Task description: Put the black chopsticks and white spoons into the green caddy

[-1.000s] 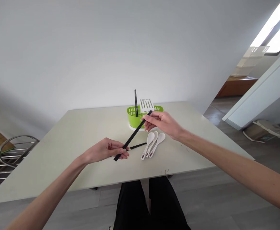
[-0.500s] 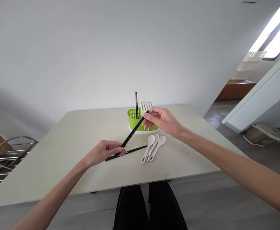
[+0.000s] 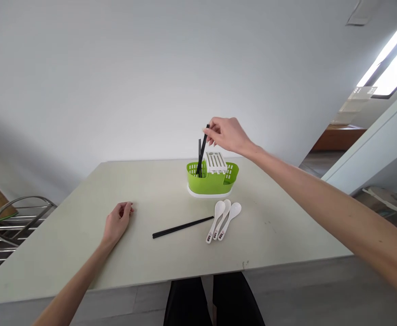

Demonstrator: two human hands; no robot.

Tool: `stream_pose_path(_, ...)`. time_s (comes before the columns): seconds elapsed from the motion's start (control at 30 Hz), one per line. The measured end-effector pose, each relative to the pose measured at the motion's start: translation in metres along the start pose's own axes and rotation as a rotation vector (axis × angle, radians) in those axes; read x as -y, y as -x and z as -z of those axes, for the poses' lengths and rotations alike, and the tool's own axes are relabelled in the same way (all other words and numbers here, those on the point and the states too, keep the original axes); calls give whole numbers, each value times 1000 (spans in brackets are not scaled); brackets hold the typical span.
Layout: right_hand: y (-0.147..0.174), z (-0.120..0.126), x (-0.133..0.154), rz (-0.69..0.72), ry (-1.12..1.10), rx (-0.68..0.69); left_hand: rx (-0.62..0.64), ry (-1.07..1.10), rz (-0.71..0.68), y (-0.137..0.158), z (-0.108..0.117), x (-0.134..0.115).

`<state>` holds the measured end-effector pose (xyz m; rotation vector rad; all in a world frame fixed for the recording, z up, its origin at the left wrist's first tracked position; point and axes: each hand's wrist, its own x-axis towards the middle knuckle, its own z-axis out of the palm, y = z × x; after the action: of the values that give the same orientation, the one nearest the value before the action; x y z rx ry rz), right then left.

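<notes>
My right hand [image 3: 224, 133] pinches the upper ends of a pair of black chopsticks [image 3: 203, 144]. Their lower ends reach into the left part of a green utensil basket [image 3: 205, 183], where other black chopsticks [image 3: 199, 151] stand upright. A white slotted rack [image 3: 215, 162] spans the basket's middle. My left hand [image 3: 117, 222] rests on the table at the left, fingers curled with nothing in them. Between that hand and the spoons lies another pair of black chopsticks [image 3: 182, 227]. Three white spoons [image 3: 221, 222] lie in front of the basket, bowls pointing away from me.
The pale table [image 3: 140, 185] backs against a plain wall [image 3: 151, 81]. At the left edge stands a metal rack [image 3: 18, 222] with bars. A lidded bin [image 3: 384, 201] sits on the floor to the right.
My right hand has raised the chopsticks and brought them over the basket, tips now inside. My left hand has let go of them and moved left onto the table. The view shifted slightly.
</notes>
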<state>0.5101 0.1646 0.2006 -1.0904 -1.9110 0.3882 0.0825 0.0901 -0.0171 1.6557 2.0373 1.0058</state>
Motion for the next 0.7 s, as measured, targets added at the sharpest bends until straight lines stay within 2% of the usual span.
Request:
stream_pose_path(0.17,-27,-40,-21,-30,171,203,15,-10,-28,0,-2,1)
stream_pose_path(0.33,-43,-68,-35,-117,182,295,18,-17,-36,2,-1,2)
stream_pose_path(0.47,-54,-80,-46,-171,193,317,25,-9,-34,4,0,1)
stream_pose_path(0.7,-67,-85,-56,-298,290,311,40,-15,-9,3,-1,2)
